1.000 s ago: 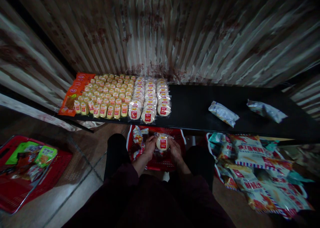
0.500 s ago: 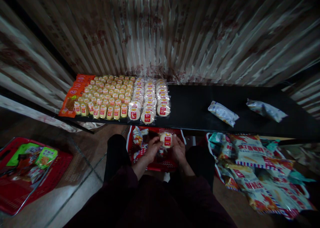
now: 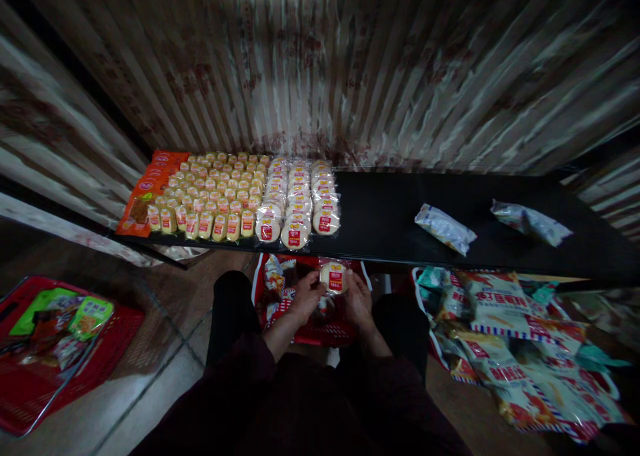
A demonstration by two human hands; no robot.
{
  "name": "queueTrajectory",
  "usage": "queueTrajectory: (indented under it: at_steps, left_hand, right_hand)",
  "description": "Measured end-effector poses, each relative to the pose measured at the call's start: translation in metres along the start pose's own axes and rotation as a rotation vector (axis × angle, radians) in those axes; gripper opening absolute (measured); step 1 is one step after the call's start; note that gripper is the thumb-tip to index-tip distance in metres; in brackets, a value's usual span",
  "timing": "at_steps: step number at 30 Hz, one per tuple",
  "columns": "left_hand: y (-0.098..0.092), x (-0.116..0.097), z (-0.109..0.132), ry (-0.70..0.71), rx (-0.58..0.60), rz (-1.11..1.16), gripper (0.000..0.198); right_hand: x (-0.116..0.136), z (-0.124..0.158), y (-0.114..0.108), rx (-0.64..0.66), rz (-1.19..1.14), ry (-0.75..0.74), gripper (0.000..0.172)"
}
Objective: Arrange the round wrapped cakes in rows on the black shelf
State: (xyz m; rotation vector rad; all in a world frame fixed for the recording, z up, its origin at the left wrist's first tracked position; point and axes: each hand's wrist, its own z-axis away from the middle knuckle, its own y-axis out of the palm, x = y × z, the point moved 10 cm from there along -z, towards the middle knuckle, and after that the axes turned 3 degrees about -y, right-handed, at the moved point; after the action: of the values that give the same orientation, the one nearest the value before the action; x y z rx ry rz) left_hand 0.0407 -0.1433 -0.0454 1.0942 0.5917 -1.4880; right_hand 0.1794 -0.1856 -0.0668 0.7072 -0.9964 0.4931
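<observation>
Between my hands is a round, pale rice cracker pack [image 3: 334, 277] in clear wrapping with a red label. My left hand [image 3: 306, 299] pinches its left edge, and my right hand [image 3: 359, 300] grips the right edge. Both are closed on it, above a red basket [image 3: 325, 335] that holds more wrapped snacks [image 3: 275, 276]. On the black shelf [image 3: 373, 223] ahead, similar round cracker packs [image 3: 299, 206] stand in three overlapping rows. Left of them are many small yellow wrapped cakes [image 3: 215, 196] in rows.
An orange bag [image 3: 155, 189] lies at the shelf's left end; two silvery-white packets [image 3: 445, 228] lie on its right part. A red basket [image 3: 120, 329] with snacks stands on the floor at left. Another, heaped with large snack bags [image 3: 505, 309], is at right. A pleated curtain [image 3: 310, 69] hangs behind.
The cracker pack has risen slightly in my hands and its top now tilts up a little more. Both hands keep their hold; the rest only shifts slightly with the camera.
</observation>
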Motion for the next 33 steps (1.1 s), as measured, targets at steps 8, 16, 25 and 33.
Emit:
queueTrajectory:
  at_steps: [8,16,25,33]
  left_hand:
    - [0.002,-0.010,0.001,0.041,0.001,0.017,0.032]
    - [0.000,-0.009,0.000,0.066,-0.010,0.046,0.025]
    - [0.001,-0.012,-0.005,0.072,-0.022,0.110,0.026]
    - [0.003,-0.019,-0.002,0.065,-0.010,0.127,0.027]
  right_hand:
    - [0.006,0.002,-0.001,-0.031,-0.038,0.003,0.042]
    - [0.007,0.000,0.001,-0.014,-0.047,-0.031,0.038]
    - [0.013,0.005,0.007,0.050,0.040,-0.045,0.038]
    - [0.023,0.010,0.011,0.071,0.115,-0.079,0.039]
